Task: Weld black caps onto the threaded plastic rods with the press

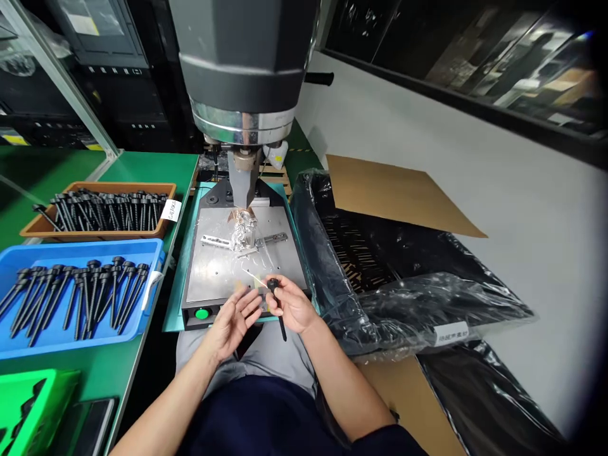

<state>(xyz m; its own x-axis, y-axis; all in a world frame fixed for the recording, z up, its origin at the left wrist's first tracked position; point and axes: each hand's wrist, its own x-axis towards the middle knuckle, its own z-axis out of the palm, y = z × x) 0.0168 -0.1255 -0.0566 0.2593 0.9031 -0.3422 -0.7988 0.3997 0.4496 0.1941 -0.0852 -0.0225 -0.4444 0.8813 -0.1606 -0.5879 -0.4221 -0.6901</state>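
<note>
Between the thumb and fingers of my right hand [293, 305] is a black round-headed rod [273, 285], its thin shaft pointing down. A thin pale yellowish strip [254, 277] reaches from near its head toward the upper left; whether they are joined I cannot tell. My left hand [232, 323] is open close by, palm turned up and fingers spread, with nothing seen in it. Just ahead of both hands lies the metal work plate [209, 269]. On it stands a fixture wrapped in clear film [244, 229], directly under the grey horn [242, 180] of the press.
The big grey press head [244, 57] hangs over the plate. A green button [202, 313] is on its front edge. Left are a brown tray [95, 235] and a blue tray [142, 316] of black rods, plus a green bin [57, 380]. A plastic-lined carton [327, 272] stands right.
</note>
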